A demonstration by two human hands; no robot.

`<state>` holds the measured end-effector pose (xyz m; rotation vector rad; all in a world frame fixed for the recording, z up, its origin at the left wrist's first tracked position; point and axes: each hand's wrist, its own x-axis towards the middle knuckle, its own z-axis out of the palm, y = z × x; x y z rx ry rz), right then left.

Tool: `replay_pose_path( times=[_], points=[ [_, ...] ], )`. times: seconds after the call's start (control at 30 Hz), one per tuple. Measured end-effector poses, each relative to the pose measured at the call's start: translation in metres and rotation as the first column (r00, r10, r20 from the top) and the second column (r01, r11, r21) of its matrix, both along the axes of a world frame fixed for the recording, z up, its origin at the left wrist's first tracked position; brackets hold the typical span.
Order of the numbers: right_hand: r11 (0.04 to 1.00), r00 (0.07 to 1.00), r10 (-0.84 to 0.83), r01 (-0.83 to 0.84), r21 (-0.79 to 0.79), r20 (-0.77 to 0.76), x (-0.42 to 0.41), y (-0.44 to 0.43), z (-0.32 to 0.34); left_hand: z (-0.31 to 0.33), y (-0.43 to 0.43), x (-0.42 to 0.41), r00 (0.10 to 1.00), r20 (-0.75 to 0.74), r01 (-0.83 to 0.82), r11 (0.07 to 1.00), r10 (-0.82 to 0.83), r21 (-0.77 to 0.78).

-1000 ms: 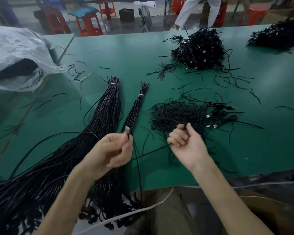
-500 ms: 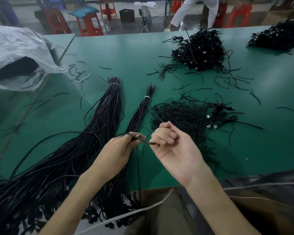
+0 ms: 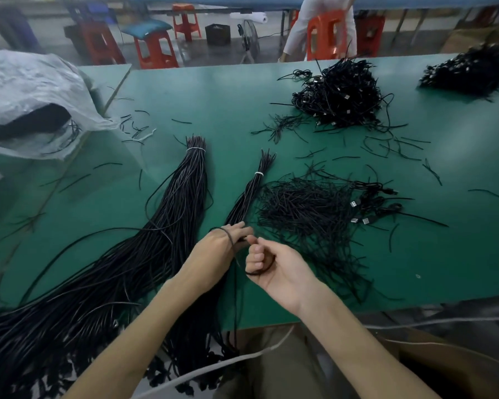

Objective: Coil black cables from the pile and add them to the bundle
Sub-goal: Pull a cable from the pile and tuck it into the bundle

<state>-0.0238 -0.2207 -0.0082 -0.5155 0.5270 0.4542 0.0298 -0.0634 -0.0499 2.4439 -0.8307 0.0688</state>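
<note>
two bare hands meet low in the head view, over the near part of the green table (image 3: 415,254), sharing one black cable (image 3: 227,237). the left hand (image 3: 219,251) reaches forward with the cable looped across its back and pinched at the thumb side. the right hand (image 3: 274,269), just beside it, lies palm up with fingers curled round a loop of that cable. just beyond the left fingertips runs the small tied bundle (image 3: 249,194); the thick bundle (image 3: 182,203) lies left of that hand. the loose pile (image 3: 308,214) spreads beyond and right of the right hand.
</note>
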Motion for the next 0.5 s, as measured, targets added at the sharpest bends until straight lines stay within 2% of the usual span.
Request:
replay_pose_path(
  times=[0.13,0.27,0.4,0.5],
  points=[
    [0.984,0.996,-0.073,0.08,-0.157,0.048,0.027,-0.026,0.003,-0.011,-0.014,0.033,0.999,0.036,-0.019,0.995,0.016,0.099],
    [0.906,0.985,-0.09,0.144,-0.399,0.149,0.058,-0.051,0.011,-0.028,-0.011,0.047,0.991,0.093,-0.107,0.991,0.099,0.076],
    [0.805,0.961,0.061,0.112,-0.583,0.268,0.071,-0.044,0.017,-0.031,-0.001,0.059,0.963,0.113,-0.252,0.967,0.246,0.043],
    [0.733,0.922,0.212,0.07,-0.676,0.325,0.065,-0.017,0.023,-0.025,0.007,0.065,0.938,0.068,-0.342,0.939,0.34,0.027]
  ],
)
